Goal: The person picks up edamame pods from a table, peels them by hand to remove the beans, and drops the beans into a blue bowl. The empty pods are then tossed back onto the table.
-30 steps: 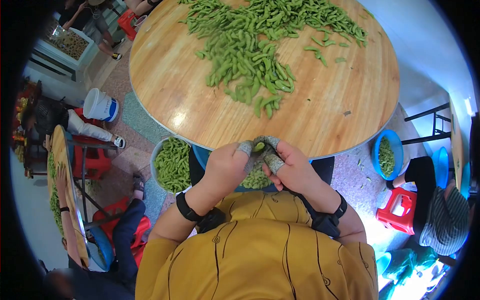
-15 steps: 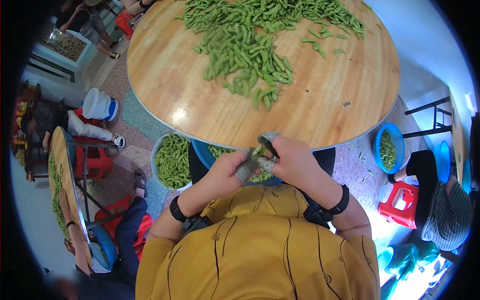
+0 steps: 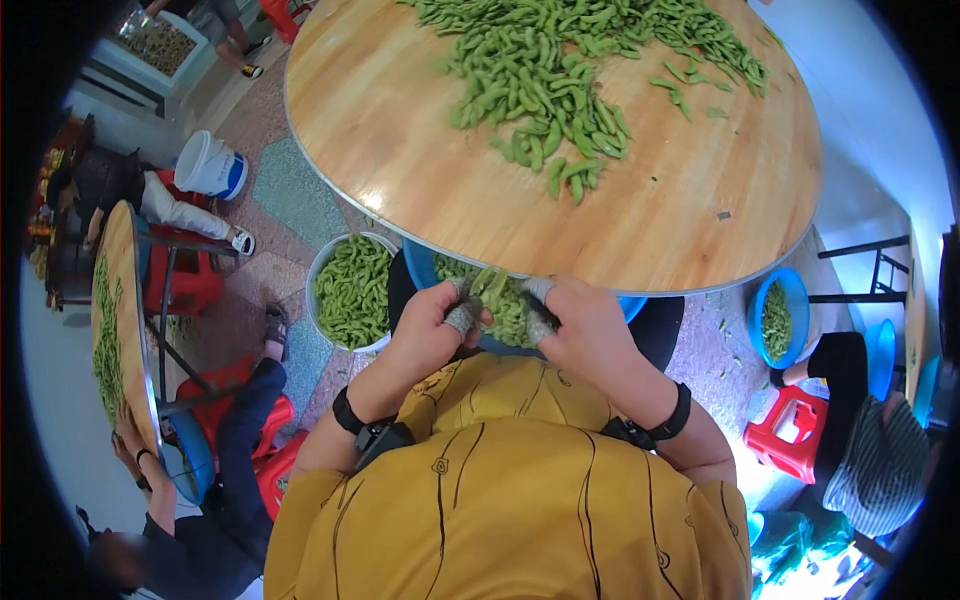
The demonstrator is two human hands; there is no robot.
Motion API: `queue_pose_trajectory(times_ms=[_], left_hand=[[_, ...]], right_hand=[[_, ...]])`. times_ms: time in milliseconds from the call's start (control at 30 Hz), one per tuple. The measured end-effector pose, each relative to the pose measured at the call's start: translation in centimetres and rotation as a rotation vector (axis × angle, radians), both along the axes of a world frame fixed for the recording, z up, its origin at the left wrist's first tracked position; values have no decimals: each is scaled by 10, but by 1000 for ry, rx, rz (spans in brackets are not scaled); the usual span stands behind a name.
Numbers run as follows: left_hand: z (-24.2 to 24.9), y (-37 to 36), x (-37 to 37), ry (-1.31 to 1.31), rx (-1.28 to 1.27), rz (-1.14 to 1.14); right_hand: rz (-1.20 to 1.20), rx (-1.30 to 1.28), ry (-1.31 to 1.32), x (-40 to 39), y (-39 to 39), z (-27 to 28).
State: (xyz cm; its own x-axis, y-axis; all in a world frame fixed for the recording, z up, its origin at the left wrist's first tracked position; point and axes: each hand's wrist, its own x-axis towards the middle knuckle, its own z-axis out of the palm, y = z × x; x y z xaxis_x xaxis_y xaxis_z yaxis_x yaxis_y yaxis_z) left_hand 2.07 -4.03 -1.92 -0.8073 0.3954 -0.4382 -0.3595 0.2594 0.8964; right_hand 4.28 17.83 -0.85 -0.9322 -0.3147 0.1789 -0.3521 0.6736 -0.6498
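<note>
My left hand (image 3: pixel 432 322) and my right hand (image 3: pixel 578 322) are in front of my body, close to the near edge of the round table, with grey wrappings on their thumbs and fingers. The left fingers are curled in, and a blurred green soybean pod (image 3: pixel 490 284) shows at their tips. A short gap to the right, the thumb and forefinger of my right hand stand apart. Below and behind them is a blue basin (image 3: pixel 418 262) with green pods (image 3: pixel 510 318) in it. A large pile of soybean pods (image 3: pixel 540 85) lies on the table.
The wooden round table (image 3: pixel 400 130) reaches over my lap. A white tub of pods (image 3: pixel 318 262) stands at my left, near a white bucket (image 3: pixel 208 165). At right are a blue basin (image 3: pixel 797 330) and a red stool (image 3: pixel 788 435). Other people sit at left and right.
My hands have moved apart, leaving a gap with green pods showing between them. The view has shifted, so the table and its pile appear farther right and higher.
</note>
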Motion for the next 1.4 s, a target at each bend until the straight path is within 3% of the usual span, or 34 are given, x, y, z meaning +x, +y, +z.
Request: queue_pose_trajectory(times_ms=[200,267,433,567,667,733,767,867,933,967,1000,1067,1133,1200,1333,1400], left_hand=[[15,14,7,100,-29,-42],[4,12,6,186,-6,-108],[9,20,0,312,-285,-309],[6,19,-1,288,-290,-315],[6,12,3,216,-167,-341],[12,8,6,-17,145,-79],[9,0,6,-15,149,-78],[-6,-44,-1,108,-39,145],[-35,-85,-6,365,-498,160],[-27,-98,-11,496,-899,-4],[-36,-110,-9,498,-899,0],[-60,-126,-6,726,-1275,87],[-33,-112,-14,657,-1270,89],[-10,-84,-22,946,-987,176],[31,-4,-37,1168,-595,136],[42,34,-52,1313,-498,53]], right_hand=[[24,33,23,6,-8,17],[33,50,15,3,-10,-2],[-3,58,-37,9,-19,-11],[-17,103,-127,7,-18,-13],[2,92,-107,5,-13,-12],[35,77,-85,3,-10,-3],[46,68,-85,2,-8,5],[15,12,-34,-10,1,18],[-23,-40,20,-29,11,22],[-130,56,71,-43,17,24],[-236,152,122,-58,24,27],[-314,141,146,-88,37,27],[-391,130,171,-107,47,25],[-300,272,55,-116,53,23],[-256,310,78,-110,54,24],[-181,112,253,-100,54,24]])
